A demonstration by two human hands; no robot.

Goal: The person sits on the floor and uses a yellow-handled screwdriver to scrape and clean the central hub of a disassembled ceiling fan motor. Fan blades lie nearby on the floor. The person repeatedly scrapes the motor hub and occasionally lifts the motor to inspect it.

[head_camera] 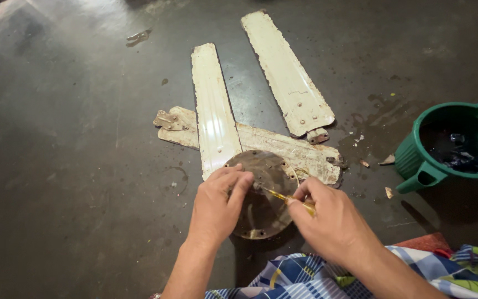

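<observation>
A round, rusty brown metal plate (pixel 261 196) with small holes near its rim lies on the dark floor in front of me. My left hand (pixel 217 205) rests on its left side, fingers pressing on the plate. My right hand (pixel 327 221) grips a screwdriver with a yellow handle (pixel 289 199), its thin tip pointing left onto the plate's middle, near my left fingertips. Three worn cream fan blades lie beyond the plate: one upright (pixel 212 105), one slanted at the right (pixel 286 72), and one crosswise (pixel 283 149) under the others.
A green plastic tub (pixel 416 155) holding dark water stands at the right. A small metal bracket (pixel 138 37) lies far back on the floor, another (pixel 168 120) sits on the crosswise blade's left end. Checked blue cloth (pixel 300 277) covers my lap. Wet patches and scraps lie near the tub.
</observation>
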